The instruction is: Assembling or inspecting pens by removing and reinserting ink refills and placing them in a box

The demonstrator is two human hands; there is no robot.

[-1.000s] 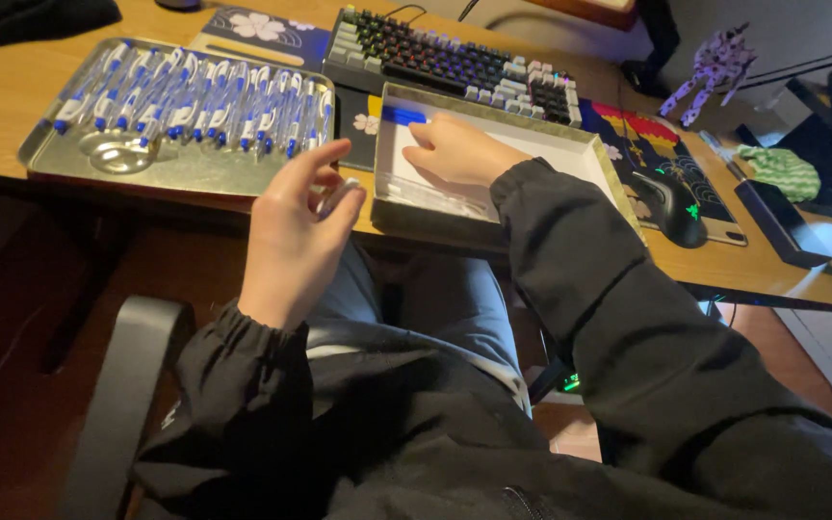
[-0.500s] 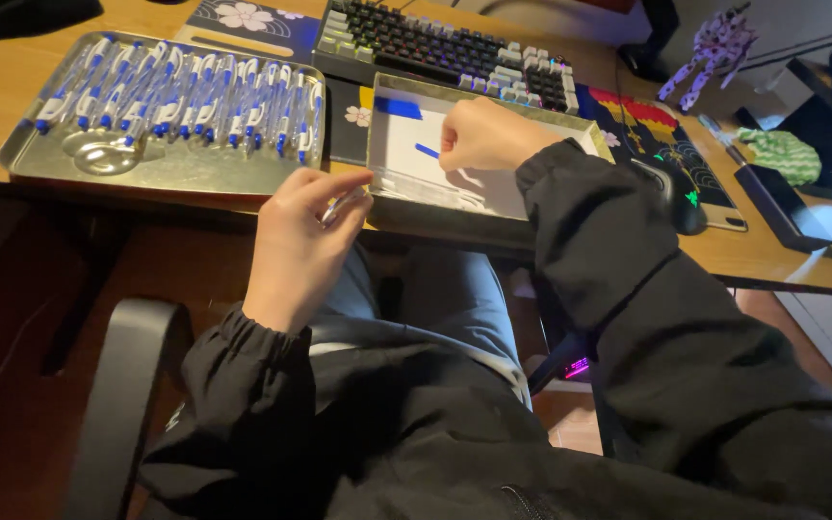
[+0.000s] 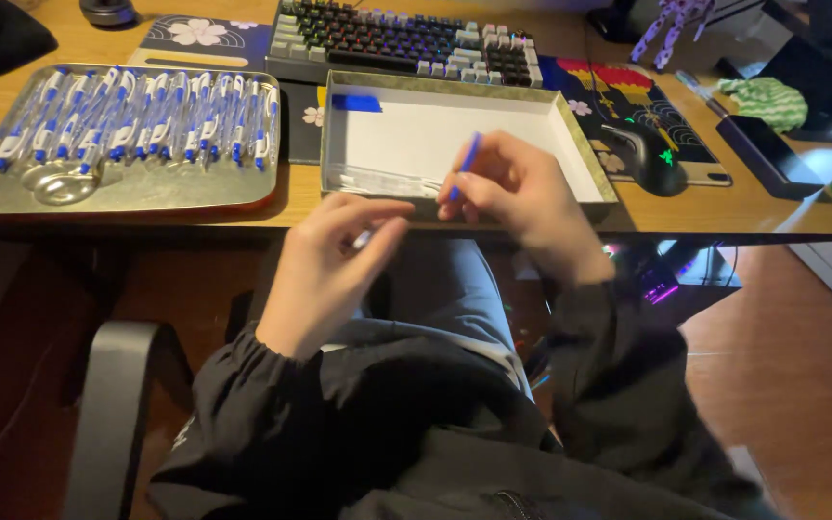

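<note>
A shallow rectangular box (image 3: pixel 570 120) with olive-coloured card walls and a plain white floor sits at the near edge of the wooden tabletop (image 3: pixel 743 202), right of centre; inside it lie a small blue piece (image 3: pixel 355 102) in the far left corner and a row of clear, slender parts (image 3: pixel 370 182) along the near wall. To its left, a silvery metal tray (image 3: pixel 127 193) with rounded corners and a raised rim holds a neat row of white pens with blue tips and clips (image 3: pixel 137 125), packed side by side, with two shiny round lids or cups (image 3: pixel 55 181) lying at its near left. The right hand (image 3: pixel 512 193) hovers over the box's near edge, its grip pinched together on a thin blue pen part (image 3: pixel 467 160) that stands tilted up between thumb and fingers. The left hand (image 3: pixel 329 265) is just beside it, in front of the tabletop edge and over the lap, its grip closed on a small pale piece (image 3: pixel 365 237) too blurred to tell apart. Beyond the box lies a keyboard (image 3: pixel 397 39) with dark and grey keys lit in colours, and to the right a black mouse (image 3: pixel 652 159) rests on a patterned mat (image 3: pixel 618 91). Both sleeves are dark, soft fabric with gathered cuffs.
</note>
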